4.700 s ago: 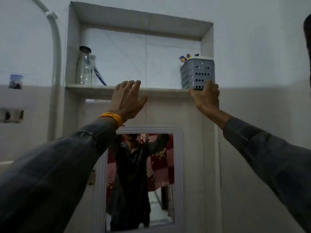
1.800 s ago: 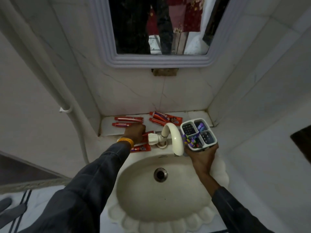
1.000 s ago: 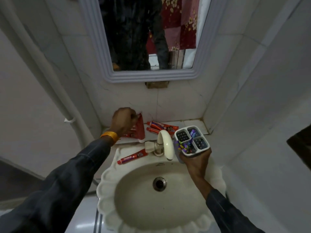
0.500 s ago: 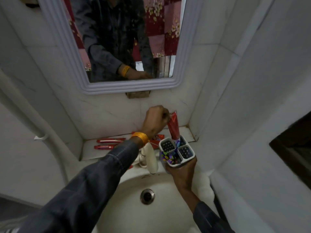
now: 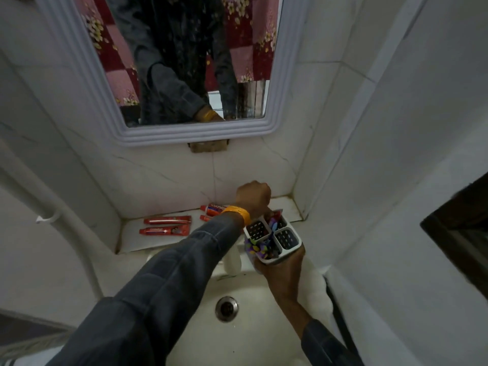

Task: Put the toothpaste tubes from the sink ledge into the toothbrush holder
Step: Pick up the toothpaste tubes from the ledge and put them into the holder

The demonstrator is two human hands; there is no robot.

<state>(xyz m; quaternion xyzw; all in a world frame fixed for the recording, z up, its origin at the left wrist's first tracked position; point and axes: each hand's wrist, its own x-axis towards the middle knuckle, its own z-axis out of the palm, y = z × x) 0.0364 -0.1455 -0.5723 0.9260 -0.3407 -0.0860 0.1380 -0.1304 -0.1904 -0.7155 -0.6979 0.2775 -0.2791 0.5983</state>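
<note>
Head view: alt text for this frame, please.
Over a white sink, the left hand pushes a red toothpaste tube into a far compartment of the white toothbrush holder held by the right hand. Four more tubes lie on the ledge.

2 tubes (image 5: 165, 225) on ledge (image 5: 148, 241) | holder (image 5: 273, 240) right | sink (image 5: 253, 326) in front

Toothpaste tubes (image 5: 166, 225) are bright red, wristband (image 5: 237, 213) is orange. Holder (image 5: 289, 243) is white, and the curtain (image 5: 117, 59) has red-pink floral checks.
</note>
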